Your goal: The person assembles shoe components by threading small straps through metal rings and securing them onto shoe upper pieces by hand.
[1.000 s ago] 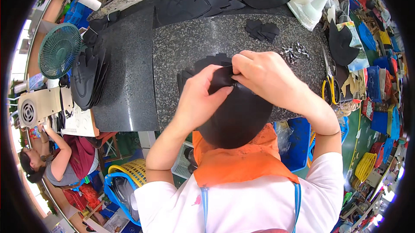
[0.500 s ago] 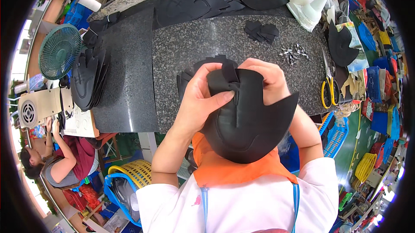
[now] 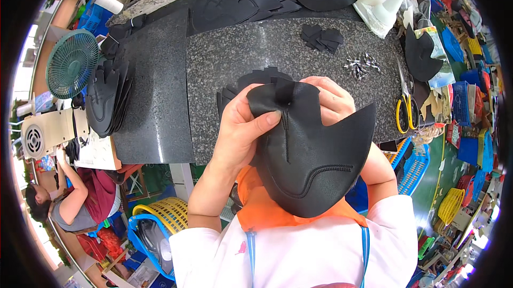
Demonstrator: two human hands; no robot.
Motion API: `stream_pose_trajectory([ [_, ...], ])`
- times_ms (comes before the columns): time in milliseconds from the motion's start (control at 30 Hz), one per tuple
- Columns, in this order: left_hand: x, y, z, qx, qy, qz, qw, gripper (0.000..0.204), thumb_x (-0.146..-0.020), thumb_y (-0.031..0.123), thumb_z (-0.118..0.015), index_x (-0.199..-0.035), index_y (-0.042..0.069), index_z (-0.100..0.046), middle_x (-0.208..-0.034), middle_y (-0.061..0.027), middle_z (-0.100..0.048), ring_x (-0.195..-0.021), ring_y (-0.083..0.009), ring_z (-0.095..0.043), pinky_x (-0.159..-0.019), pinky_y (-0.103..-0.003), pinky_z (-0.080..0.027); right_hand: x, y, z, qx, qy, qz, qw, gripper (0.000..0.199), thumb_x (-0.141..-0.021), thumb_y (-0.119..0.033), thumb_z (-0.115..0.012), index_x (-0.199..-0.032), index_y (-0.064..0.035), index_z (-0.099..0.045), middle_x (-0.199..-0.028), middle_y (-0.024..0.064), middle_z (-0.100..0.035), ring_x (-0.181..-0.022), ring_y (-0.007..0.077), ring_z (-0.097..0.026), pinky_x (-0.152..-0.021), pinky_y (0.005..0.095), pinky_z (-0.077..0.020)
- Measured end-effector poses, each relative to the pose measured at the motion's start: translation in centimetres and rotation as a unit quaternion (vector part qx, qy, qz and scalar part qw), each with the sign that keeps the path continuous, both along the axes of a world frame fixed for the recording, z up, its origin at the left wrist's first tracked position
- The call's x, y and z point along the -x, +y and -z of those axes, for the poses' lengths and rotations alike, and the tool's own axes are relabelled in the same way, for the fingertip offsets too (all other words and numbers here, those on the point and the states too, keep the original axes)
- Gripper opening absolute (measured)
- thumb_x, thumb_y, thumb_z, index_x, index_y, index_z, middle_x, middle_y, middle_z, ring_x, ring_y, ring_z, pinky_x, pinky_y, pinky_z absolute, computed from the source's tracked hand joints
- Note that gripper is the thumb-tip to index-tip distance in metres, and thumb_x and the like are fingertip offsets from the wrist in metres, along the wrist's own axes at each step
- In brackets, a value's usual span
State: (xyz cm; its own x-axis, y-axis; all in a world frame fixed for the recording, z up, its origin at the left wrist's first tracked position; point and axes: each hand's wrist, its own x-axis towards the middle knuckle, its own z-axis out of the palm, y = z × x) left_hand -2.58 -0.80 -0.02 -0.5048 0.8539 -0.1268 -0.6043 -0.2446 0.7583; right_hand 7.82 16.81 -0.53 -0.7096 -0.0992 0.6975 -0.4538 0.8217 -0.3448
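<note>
Tabletop (image 3: 219, 52) behind, black piece (image 3: 315, 146) slants down rightward, tip (image 3: 365, 120) pointing upper right.

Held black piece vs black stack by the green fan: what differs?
Count: the held black piece looks single; the black stack shows several layered pieces.
Place: the held black piece is raised, pinched by the left hand; the black stack rests on the dark tabletop.
Shared: both are black with a curved line on the face.
</note>
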Motion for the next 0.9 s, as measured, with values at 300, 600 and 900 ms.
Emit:
stream_pose_trajectory([
  [300, -0.5, 0.2, -0.3, -0.005, 0.008, -0.004, 1.000, 0.041, -0.084, 0.004, -0.070, -0.121, -0.001, -0.054, -0.112, -0.0070, -0.064, -0.102, -0.0133, -0.060, -0.092, -0.028, -0.047, 0.0, 0.0, -0.6, -0.001, -0.003, -0.003, 1.000, 0.026, -0.060, -0.013, -0.066, -0.083, -0.0011, -0.062, -0.093, 0.0118, -0.063, -0.087, 0.0315, -0.064, -0.073, 0.0381, -0.0544],
  [600, 0.5, 0.0, -0.8, 0.060, 0.065, 0.028, 0.996, 0.034, -0.085, -0.002, -0.066, -0.118, -0.002, -0.057, -0.107, -0.0050, -0.065, -0.096, -0.0111, -0.062, -0.087, -0.026, -0.050, -1.5, 3.3, -3.9, 0.348, -0.180, 0.133, 0.910, 0.015, -0.075, -0.001, -0.065, -0.090, -0.0012, -0.067, -0.085, 0.0110, -0.063, -0.079, 0.0270, -0.064, -0.072, 0.0346, -0.0517],
  [900, -0.6, 0.2, -1.8, 0.100, 0.080, 0.096, 0.987, 0.030, -0.086, -0.004, -0.064, -0.116, -0.002, -0.059, -0.102, -0.0027, -0.065, -0.092, -0.0076, -0.061, -0.082, -0.023, -0.051, -0.1, 0.9, -6.4, 0.209, -0.253, 0.039, 0.944, 0.012, -0.079, -0.006, -0.069, -0.088, 0.0005, -0.066, -0.072, 0.0077, -0.064, -0.065, 0.0114, -0.062, -0.059, 0.0286, -0.0492],
])
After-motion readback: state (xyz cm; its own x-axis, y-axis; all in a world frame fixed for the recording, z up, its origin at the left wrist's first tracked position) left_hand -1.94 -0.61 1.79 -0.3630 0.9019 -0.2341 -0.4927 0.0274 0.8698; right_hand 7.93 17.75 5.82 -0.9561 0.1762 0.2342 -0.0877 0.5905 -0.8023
